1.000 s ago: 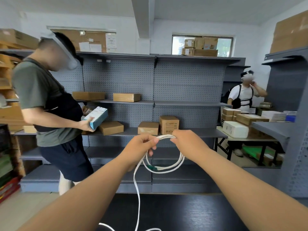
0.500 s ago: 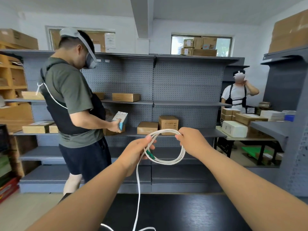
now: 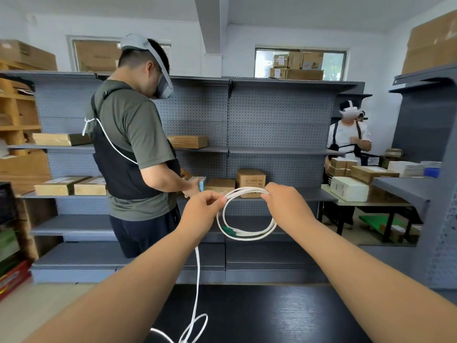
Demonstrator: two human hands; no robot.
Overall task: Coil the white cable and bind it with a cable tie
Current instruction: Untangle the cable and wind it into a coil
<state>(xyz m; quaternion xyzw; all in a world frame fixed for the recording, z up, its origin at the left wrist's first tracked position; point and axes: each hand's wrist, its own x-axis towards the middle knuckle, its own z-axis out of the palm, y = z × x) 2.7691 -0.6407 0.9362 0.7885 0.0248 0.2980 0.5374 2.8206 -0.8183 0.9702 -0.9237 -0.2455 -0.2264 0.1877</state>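
I hold the white cable up at chest height as a small round coil of several loops. A green connector shows at the coil's lower left. My left hand pinches the coil's upper left side. My right hand grips the coil's top right. A loose tail of the cable drops from under my left hand and ends in slack loops on the dark table. I see no cable tie.
A person in a green shirt and headset stands close on the left at the grey shelving, which holds cardboard boxes. Another person stands at the far right behind a table of boxes. A grey shelf unit flanks the right.
Another loop has been added and the coil looks rounder and wider. The slack on the table has shifted into loops. The person on the left has stepped closer to the shelf.
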